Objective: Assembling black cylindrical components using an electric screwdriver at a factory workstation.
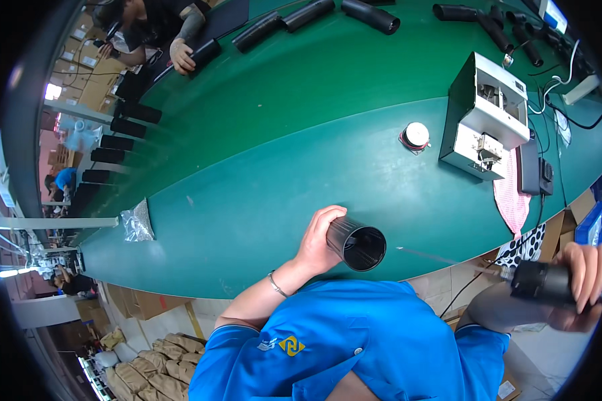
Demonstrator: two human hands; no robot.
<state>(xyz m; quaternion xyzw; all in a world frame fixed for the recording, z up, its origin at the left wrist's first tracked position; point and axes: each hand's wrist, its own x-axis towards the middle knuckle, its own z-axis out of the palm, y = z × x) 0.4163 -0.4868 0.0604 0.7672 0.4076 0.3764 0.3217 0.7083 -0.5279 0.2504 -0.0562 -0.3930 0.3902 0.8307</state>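
My left hand is wrapped round a black hollow cylinder over the table's near edge. The cylinder's open end faces toward me, and its inside looks dark and ribbed. Off to the far right, my right hand is closed round a black power screwdriver, blurred in part. A long thin bit runs from the screwdriver leftward, its tip a short way right of the cylinder and apart from it.
A white and black machine stands at the right, beside a small round device with a white top. Pink cloth hangs near the edge. At left lies a clear bag of small parts. Several black tubes line the far side, near another person's hand.
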